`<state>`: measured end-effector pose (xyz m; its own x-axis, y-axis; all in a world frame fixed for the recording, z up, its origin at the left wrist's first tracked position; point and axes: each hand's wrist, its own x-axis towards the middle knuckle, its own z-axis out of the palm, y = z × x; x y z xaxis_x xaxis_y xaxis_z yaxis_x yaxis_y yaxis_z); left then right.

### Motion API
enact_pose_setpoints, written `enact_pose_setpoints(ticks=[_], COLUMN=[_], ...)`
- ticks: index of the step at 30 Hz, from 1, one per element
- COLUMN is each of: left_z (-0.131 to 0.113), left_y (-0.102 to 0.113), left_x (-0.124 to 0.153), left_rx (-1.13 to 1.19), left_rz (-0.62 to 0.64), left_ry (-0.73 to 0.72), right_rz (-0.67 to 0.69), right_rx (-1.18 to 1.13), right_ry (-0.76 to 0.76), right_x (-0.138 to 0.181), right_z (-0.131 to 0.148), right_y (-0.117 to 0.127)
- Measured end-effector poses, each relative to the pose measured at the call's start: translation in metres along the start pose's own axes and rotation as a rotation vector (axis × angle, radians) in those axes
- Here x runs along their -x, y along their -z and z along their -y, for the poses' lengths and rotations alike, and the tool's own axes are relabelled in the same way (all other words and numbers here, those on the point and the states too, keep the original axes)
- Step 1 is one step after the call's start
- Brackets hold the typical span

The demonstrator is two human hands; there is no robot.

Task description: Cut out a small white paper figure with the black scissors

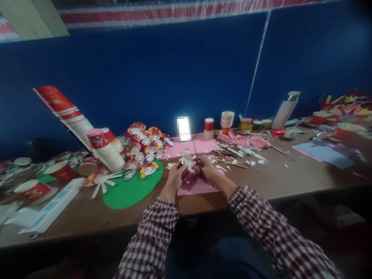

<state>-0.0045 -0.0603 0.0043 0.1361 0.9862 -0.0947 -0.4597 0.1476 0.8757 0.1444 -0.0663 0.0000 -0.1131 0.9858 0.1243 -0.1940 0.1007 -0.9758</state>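
My left hand pinches a small piece of white paper above the table. In my right hand is a pair of dark scissors, blades pointing up and away, close beside the paper. Whether the blades touch the paper I cannot tell. Under both hands lies a pink sheet strewn with tiny scraps. To the left, a heap of colourful paper cut-outs rests partly on a green oval sheet.
Leaning stacks of paper cups stand at the left, near a long white box. A bright screen stands at the back. White scraps, crumpled pink paper, a flask and a pale blue sheet lie or stand to the right.
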Motion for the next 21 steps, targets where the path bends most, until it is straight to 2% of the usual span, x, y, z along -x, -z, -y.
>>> enact_pose_setpoints(ticks=[17,21], left_z=[-0.0006,0.0003], left_y=[-0.0031,-0.0015], left_x=[0.0021,-0.0017], left_rx=[0.033,0.023], left_rz=[0.026,-0.015], left_ry=[-0.035,-0.088], right_rz=[0.004,0.002], right_rx=[0.017,0.045], right_ry=[0.049,0.053], right_x=[-0.0008,-0.0007], right_z=[-0.0005,0.0004], right_y=[-0.0017,-0.0016])
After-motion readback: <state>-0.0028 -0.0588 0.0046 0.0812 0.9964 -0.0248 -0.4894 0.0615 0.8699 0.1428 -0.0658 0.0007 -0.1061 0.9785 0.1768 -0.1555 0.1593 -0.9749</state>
